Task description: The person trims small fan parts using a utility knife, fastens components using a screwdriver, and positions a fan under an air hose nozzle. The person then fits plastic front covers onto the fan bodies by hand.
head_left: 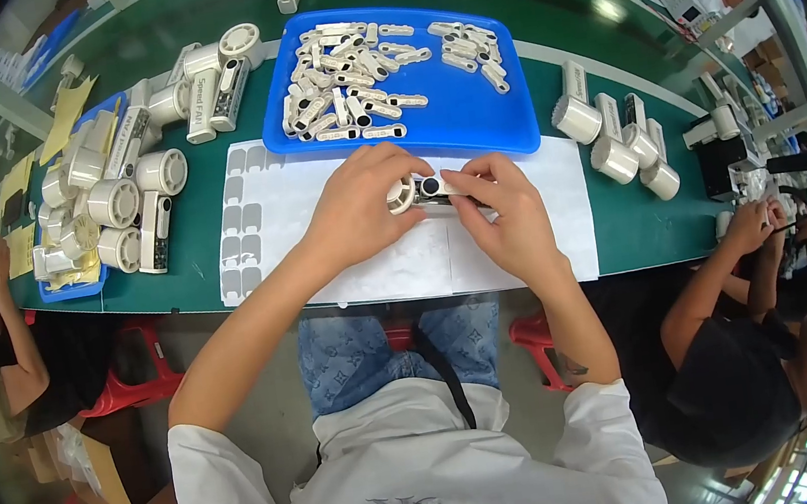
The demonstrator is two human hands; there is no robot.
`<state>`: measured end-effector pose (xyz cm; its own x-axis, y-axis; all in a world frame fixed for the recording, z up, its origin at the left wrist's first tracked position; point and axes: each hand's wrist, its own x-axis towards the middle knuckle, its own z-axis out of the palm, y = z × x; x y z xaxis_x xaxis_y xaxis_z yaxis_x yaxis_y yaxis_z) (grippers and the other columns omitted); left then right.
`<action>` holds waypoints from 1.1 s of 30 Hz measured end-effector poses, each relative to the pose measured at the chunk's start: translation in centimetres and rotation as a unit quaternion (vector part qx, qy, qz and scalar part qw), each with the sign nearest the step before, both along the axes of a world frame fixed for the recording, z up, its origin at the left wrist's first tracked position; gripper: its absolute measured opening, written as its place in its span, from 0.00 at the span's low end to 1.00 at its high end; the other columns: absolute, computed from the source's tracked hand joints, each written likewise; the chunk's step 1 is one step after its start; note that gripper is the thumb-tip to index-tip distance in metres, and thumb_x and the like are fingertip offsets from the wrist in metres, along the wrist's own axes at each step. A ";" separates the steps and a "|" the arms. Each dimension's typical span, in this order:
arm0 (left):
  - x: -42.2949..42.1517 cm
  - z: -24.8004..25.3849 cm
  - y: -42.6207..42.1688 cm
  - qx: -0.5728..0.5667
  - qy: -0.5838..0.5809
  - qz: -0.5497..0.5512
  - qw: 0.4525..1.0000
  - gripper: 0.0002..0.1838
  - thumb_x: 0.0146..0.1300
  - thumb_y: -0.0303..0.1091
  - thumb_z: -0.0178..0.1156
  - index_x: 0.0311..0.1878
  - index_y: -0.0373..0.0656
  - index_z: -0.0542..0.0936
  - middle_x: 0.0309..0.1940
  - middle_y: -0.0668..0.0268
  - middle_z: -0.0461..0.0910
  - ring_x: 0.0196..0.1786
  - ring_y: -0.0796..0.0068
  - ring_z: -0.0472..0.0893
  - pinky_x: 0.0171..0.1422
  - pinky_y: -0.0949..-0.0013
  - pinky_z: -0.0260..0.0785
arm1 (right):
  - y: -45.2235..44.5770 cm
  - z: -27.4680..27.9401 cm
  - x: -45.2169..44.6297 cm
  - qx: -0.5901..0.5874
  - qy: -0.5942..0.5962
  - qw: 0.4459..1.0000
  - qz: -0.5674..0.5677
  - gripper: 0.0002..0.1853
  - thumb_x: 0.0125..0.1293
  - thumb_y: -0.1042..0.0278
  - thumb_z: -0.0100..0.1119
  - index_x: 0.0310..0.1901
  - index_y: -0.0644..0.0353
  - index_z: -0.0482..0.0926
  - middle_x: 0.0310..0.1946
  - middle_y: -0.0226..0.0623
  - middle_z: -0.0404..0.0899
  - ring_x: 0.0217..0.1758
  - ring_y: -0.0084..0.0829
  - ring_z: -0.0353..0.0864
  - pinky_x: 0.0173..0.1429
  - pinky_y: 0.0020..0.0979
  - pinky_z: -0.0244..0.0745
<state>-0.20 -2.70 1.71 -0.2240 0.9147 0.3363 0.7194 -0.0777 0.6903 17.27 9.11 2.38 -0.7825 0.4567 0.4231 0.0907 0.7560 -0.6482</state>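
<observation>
My left hand (364,201) is closed around the round head of a white handheld fan (401,196), above the white paper (381,273). At the fan's handle, my right hand (501,202) pinches a small white panel (432,187) with a dark round button between thumb and fingers. The panel lies against the handle; whether it is seated there I cannot tell. My fingers hide much of the handle. Just beyond my hands, a blue tray (469,128) holds many similar small white panels (342,78).
Several white fans lie in a blue bin (76,290) at left, more fans (220,88) behind it. Further fans (613,151) lie on the green table (559,203) at right. Grey stickers (239,222) line the paper's left edge. People sit on both sides; one's hands (758,224) work at right.
</observation>
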 end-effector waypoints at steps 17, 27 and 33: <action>-1.4 -0.8 0.5 0.018 0.034 -0.034 0.999 0.20 0.47 0.27 0.75 0.47 0.44 0.85 0.45 0.62 0.80 0.51 0.59 0.79 0.53 0.62 0.73 | 0.1 1.8 -1.5 0.212 -0.105 0.972 0.002 0.10 0.59 0.76 0.65 0.43 0.62 0.87 0.28 0.38 0.75 0.34 0.39 0.77 0.37 0.38 0.73; 2.3 0.1 -3.2 0.083 0.116 0.011 0.990 0.14 0.44 0.30 0.76 0.36 0.46 0.85 0.56 0.63 0.80 0.59 0.58 0.77 0.59 0.57 0.69 | 0.7 0.0 1.3 -0.165 -0.154 0.965 0.131 0.30 0.54 0.73 0.72 0.62 0.61 0.78 0.54 0.38 0.76 0.56 0.34 0.78 0.62 0.32 0.73; 2.3 1.1 -2.4 -0.115 0.063 0.004 0.991 0.17 0.47 0.32 0.75 0.39 0.45 0.78 0.46 0.66 0.83 0.50 0.57 0.79 0.54 0.59 0.71 | 0.1 -1.6 1.5 -0.107 -0.096 0.981 0.134 0.29 0.55 0.67 0.73 0.61 0.57 0.79 0.52 0.40 0.78 0.51 0.40 0.80 0.56 0.34 0.76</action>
<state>2.06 -5.07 2.85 -0.2015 0.9687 0.1448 0.8010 0.0779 0.5935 18.77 9.23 0.81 -0.9420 0.2869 0.1741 0.0432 0.6181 -0.7849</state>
